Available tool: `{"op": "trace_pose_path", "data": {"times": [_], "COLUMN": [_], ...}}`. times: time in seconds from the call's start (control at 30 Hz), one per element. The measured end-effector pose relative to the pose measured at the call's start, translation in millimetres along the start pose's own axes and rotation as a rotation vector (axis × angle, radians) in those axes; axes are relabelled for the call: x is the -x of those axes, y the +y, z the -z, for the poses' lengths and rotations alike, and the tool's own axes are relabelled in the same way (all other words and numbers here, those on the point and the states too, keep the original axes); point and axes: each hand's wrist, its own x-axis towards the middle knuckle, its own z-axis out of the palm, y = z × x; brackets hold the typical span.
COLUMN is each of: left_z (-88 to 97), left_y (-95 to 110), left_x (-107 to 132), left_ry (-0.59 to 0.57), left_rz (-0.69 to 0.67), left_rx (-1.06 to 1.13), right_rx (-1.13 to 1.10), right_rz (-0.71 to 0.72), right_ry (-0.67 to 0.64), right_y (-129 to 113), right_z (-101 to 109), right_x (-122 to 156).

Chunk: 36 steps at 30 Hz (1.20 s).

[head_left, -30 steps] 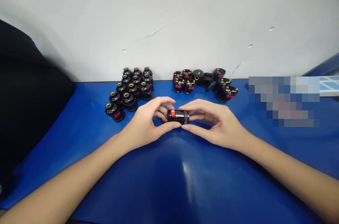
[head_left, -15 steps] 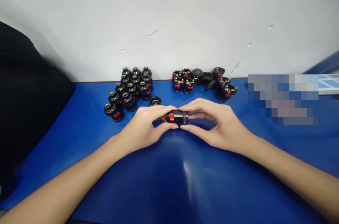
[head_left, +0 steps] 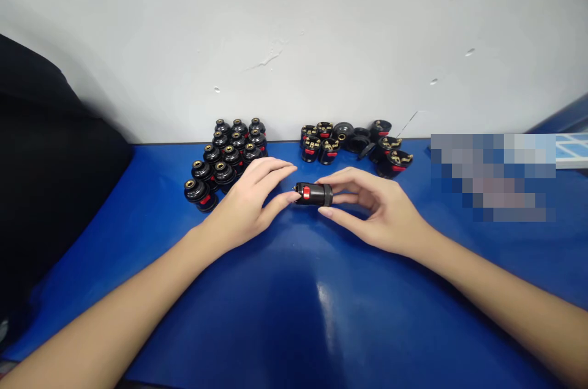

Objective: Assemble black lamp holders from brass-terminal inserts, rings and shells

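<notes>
A small black cylindrical part with a red mark [head_left: 314,193] lies sideways just above the blue table [head_left: 294,291]. My right hand [head_left: 373,210] pinches it between thumb and fingers at its right end. My left hand [head_left: 250,200] has its fingers stretched out flat, one fingertip touching the part's left end. Behind my left hand stands a cluster of several assembled black parts with brass tops [head_left: 225,156].
A loose pile of black, red and brass part halves [head_left: 356,141] lies by the white wall at centre right. A dark object [head_left: 41,193] fills the left side. A blurred patch [head_left: 493,174] covers the right of the table.
My left hand has let go of the black part and stretched its fingers forward over where a loose black cap lay. My right hand keeps hold, with the part shifted slightly right.
</notes>
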Motion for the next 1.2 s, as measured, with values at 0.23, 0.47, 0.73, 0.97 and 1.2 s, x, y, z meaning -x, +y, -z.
{"op": "trace_pose_path", "data": {"times": [0.23, 0.47, 0.73, 0.97, 1.2], "left_z": [-6.6, -6.1, -7.0, -9.3, -8.6], "left_y": [-11.1, -7.3, -9.6, -7.9, 0.2], "left_x": [6.2, 4.8, 7.4, 9.5, 6.9], "left_ry": [-0.058, -0.098, -0.119, -0.165, -0.225], "left_rz": [0.058, 0.163, 0.196, 0.225, 0.417], "left_rx": [-0.098, 0.084, 0.114, 0.262, 0.822], "right_rx": [-0.056, -0.090, -0.091, -0.081, -0.019], "right_rz": [-0.035, -0.055, -0.048, -0.017, 0.059], "right_ry": [0.114, 0.121, 0.115, 0.091, 0.043], "right_y": [2.0, 4.5, 5.9, 3.7, 4.6], "right_z": [1.6, 2.8, 2.7, 3.3, 3.8], "right_x": [-2.1, -2.2, -3.0, -4.4, -2.4]}}
